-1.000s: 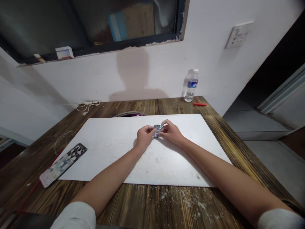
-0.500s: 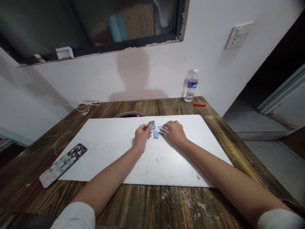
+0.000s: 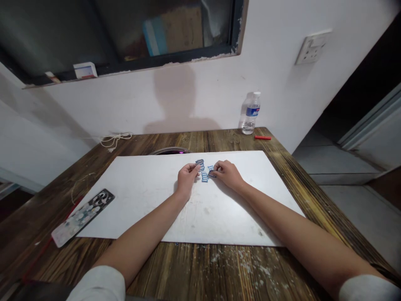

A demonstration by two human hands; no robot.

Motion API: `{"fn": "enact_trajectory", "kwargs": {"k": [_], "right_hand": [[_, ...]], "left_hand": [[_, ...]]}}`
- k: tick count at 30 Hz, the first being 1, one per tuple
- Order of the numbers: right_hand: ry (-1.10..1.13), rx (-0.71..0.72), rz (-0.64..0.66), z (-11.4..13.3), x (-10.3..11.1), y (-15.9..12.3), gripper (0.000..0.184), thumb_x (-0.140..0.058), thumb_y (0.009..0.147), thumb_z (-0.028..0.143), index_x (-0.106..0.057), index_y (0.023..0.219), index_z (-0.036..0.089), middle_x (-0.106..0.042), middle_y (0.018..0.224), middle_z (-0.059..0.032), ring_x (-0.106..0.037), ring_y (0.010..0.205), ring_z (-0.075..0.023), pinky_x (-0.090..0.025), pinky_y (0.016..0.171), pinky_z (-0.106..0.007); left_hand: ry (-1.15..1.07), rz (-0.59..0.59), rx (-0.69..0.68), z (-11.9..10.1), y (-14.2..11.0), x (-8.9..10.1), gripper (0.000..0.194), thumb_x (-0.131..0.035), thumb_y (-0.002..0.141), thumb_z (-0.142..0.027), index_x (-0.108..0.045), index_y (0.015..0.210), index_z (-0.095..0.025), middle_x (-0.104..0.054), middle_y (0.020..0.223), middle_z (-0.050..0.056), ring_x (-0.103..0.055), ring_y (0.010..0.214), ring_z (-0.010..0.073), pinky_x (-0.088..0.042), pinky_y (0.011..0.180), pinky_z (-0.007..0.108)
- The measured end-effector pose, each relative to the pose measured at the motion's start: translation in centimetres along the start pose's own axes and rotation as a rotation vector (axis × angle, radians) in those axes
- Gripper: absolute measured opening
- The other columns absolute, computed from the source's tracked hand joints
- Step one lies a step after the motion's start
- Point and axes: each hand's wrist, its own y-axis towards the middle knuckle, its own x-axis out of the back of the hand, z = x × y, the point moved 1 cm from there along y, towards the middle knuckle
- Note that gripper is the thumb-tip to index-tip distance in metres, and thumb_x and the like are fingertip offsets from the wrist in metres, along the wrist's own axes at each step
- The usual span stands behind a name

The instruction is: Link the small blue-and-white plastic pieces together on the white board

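Observation:
Several small rectangular pieces with dark blue edges (image 3: 204,177) lie in a loose cluster on a white board (image 3: 144,196). My left hand (image 3: 187,175) is closed in a pinch at the left of the cluster, its thumb and fingertips on a small stack of blue-edged pieces (image 3: 199,162). From the right, my right hand (image 3: 228,173) pinches one blue-edged piece (image 3: 212,174) between thumb and fingers, close to the board. What exactly the pieces are is too small to tell.
A phone in a patterned case (image 3: 83,217) lies across the board's left edge. Behind the board are a round dark rim (image 3: 171,149), a white cord (image 3: 115,138), a water bottle (image 3: 251,115) and a red stick-like object (image 3: 262,137). White crumbs dot the wooden table (image 3: 219,276).
My right hand's fingers have curled inward and closed on a blue-edged piece at the right of the cluster. My left hand has hardly moved.

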Motion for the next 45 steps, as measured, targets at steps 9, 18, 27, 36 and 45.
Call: {"fn": "enact_trajectory", "kwargs": {"k": [9, 18, 27, 36, 45], "right_hand": [[0.358, 0.031, -0.060, 1.00, 0.25, -0.09, 0.016, -0.074, 0.072, 0.037, -0.068, 0.073, 0.022, -0.066, 0.071, -0.0002, -0.055, 0.068, -0.0161, -0.043, 0.062, -0.029], [0.387, -0.006, -0.103, 1.00, 0.42, 0.02, 0.027, -0.075, 0.071, 0.035, -0.069, 0.093, 0.021, -0.068, 0.074, -0.0003, -0.056, 0.066, -0.0150, -0.044, 0.062, -0.028], [0.238, 0.011, -0.080, 0.45, 0.34, 0.14, 0.018, -0.061, 0.086, 0.034, -0.074, 0.092, 0.022, -0.074, 0.089, -0.0045, -0.061, 0.079, -0.0194, -0.047, 0.075, -0.034], [-0.437, 0.004, 0.110, 0.57, -0.35, -0.48, 0.039, -0.071, 0.084, 0.041, -0.069, 0.119, 0.024, -0.062, 0.119, -0.0108, -0.047, 0.107, -0.0310, -0.038, 0.087, -0.042], [-0.394, 0.038, 0.086, 0.96, 0.15, -0.30, 0.019, -0.062, 0.092, 0.035, -0.076, 0.097, 0.025, -0.067, 0.103, -0.0086, -0.052, 0.099, -0.0249, -0.037, 0.081, -0.035]], "left_hand": [[0.111, 0.136, -0.050, -0.14, -0.59, -0.56, 0.028, -0.084, 0.059, -0.036, -0.068, 0.069, -0.016, -0.065, 0.066, 0.001, -0.056, 0.063, 0.0117, -0.044, 0.062, 0.024], [0.114, 0.236, -0.046, -0.12, -0.77, -0.49, 0.028, -0.083, 0.063, -0.037, -0.069, 0.073, -0.015, -0.067, 0.070, 0.002, -0.058, 0.064, 0.0122, -0.046, 0.064, 0.025], [0.051, 0.150, -0.042, 0.02, -0.48, -0.43, 0.033, -0.085, 0.059, -0.039, -0.066, 0.073, -0.015, -0.064, 0.066, 0.000, -0.056, 0.060, 0.0111, -0.046, 0.058, 0.023], [-0.024, 0.058, 0.000, 0.39, 0.02, -0.06, 0.040, -0.086, 0.057, -0.044, -0.066, 0.077, -0.016, -0.060, 0.065, -0.002, -0.054, 0.057, 0.0088, -0.042, 0.052, 0.020], [-0.018, 0.063, -0.006, 0.14, 0.00, -0.14, 0.036, -0.085, 0.059, -0.041, -0.065, 0.075, -0.016, -0.061, 0.065, -0.001, -0.053, 0.056, 0.0080, -0.041, 0.053, 0.019]]}}
